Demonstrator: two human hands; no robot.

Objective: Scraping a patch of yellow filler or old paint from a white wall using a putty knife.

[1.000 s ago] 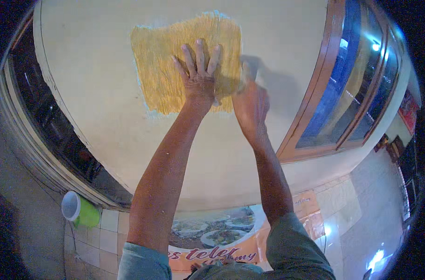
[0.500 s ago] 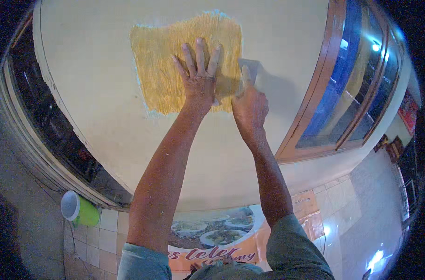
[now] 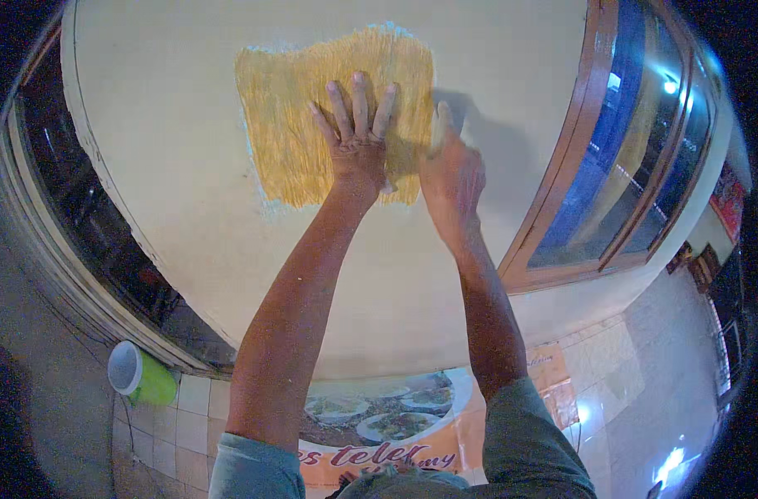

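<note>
On the cream wall [image 3: 187, 158] in front of me is a roughly square golden-yellow streaked patch [image 3: 287, 108] with a pale, ragged border. My left hand [image 3: 358, 137] lies flat against the patch with its fingers spread. A small whitish bit [image 3: 389, 188] shows beside the heel of that hand. At the patch's right edge, my right hand [image 3: 454, 166] is closed with its index finger stretched upward. It grips what looks like a thin flat scraper [image 3: 465, 129], mostly hidden by the fingers and blurred. A dark shadow falls on the wall around it.
A wood-framed window [image 3: 553, 183] is on the right, and a dark opening [image 3: 96, 191] curves along the left. Below stand a green bucket [image 3: 156, 378] and a printed banner [image 3: 395, 420] with food pictures, on a tiled floor [image 3: 192, 416].
My right hand has shifted slightly along the patch's right edge and turned, so less of the flat grey blade shows. The left hand stays flat on the patch; the view has moved a little.
</note>
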